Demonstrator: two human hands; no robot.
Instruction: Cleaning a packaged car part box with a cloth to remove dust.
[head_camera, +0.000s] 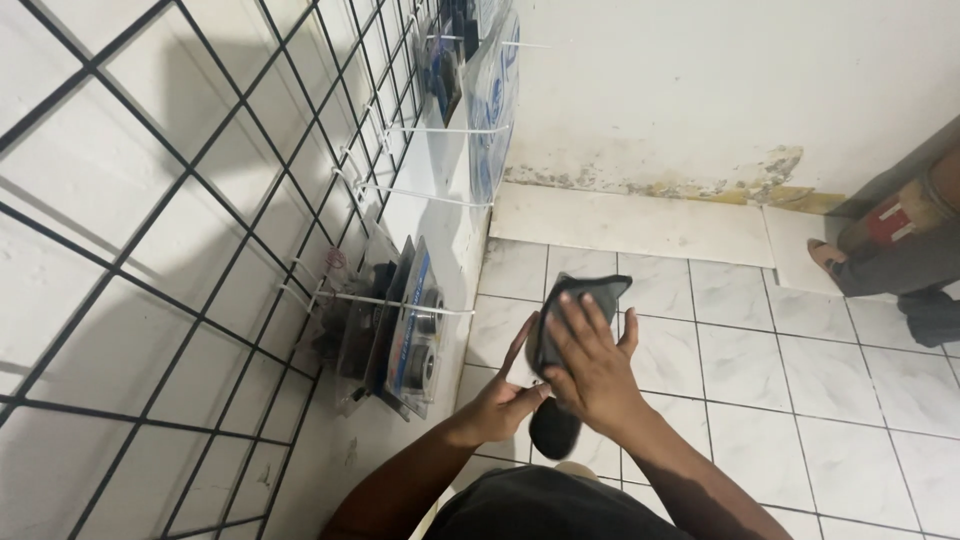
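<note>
I am holding a dark, flat packaged item (578, 300) out in front of me, above the white tiled floor (800, 380) and just to the right of the black wire display grid (170, 300). My left hand (500, 400) is gripping it from below, fingers curled up along its left edge, with a rounded dark part showing beneath my palms. My right hand (592, 365) is lying flat across its face, fingers spread and pressing on it rather than closing round it. The top of the item is sticking out past my fingertips, toward the stained base of the wall (650, 175).

On the grid's white hooks (420, 305), just left of my hands, clear blister packs (405, 330) are hanging in a row, and more packs (490, 100) are hanging higher up the grid. Well away from the grid, at the far right, another person's foot (830, 258) is resting on the floor.
</note>
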